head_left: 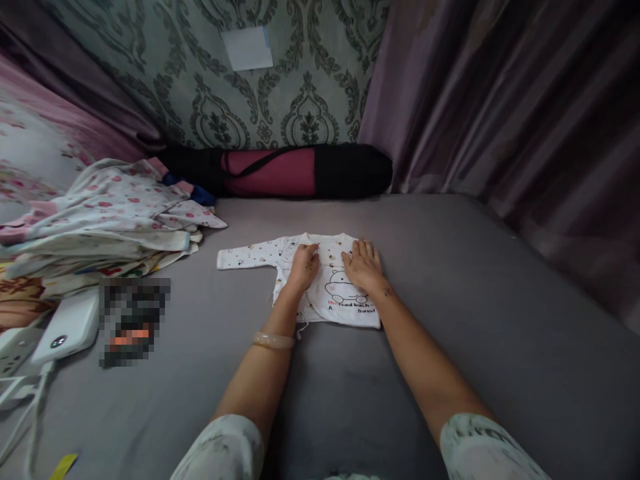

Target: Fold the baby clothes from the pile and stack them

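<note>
A small white baby shirt (334, 313) lies spread on the grey sheet, with a cartoon animal and lettering printed near its hem. One long sleeve (250, 255) stretches out to the left; the other sleeve does not show. My left hand (304, 267) is on the upper chest of the shirt, its fingers drawn together on the cloth and partly hidden. On the shirt's right edge, my right hand (365, 267) lies flat with fingers stretched out. A thin tie string (301, 329) hangs out below the hem.
A pile of folded clothes (115, 207) is at the left. Nearer me are a white power bank (70, 327) with a cable, a power strip (17, 350) and a blurred-out object (135, 323). A long black and red bag (280, 172) lies along the wall; a curtain (500, 100) hangs right.
</note>
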Demonstrator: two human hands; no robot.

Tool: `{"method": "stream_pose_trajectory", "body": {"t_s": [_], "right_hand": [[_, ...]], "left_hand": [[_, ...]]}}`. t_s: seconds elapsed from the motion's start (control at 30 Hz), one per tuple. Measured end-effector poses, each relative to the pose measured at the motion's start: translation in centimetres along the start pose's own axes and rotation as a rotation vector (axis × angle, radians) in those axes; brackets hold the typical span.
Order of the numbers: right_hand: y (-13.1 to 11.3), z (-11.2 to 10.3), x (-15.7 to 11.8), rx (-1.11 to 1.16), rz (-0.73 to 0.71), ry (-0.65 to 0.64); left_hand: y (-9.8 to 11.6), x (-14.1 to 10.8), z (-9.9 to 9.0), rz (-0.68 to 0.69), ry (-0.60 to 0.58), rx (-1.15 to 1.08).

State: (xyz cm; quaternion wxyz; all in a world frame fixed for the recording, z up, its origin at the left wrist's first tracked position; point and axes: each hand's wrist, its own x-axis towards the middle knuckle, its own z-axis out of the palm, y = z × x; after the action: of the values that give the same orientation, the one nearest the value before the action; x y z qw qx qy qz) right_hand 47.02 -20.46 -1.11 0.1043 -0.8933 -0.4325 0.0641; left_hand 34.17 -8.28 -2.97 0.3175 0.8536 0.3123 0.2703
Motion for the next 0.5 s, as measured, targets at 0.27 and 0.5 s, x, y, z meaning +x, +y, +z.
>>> {"method": "stream_pose_trajectory", "body": {"t_s": [0.27, 0.5], "right_hand": [[0.7, 0.3, 0.3, 0.019, 0.056, 0.060], [0.8, -0.1, 0.4, -0.020, 0.076, 0.033]], "left_hand": [[0.1, 0.0, 0.0, 0.032, 0.030, -0.010], [0.6, 0.0, -1.4, -0.013, 0.044, 0.026]]}}
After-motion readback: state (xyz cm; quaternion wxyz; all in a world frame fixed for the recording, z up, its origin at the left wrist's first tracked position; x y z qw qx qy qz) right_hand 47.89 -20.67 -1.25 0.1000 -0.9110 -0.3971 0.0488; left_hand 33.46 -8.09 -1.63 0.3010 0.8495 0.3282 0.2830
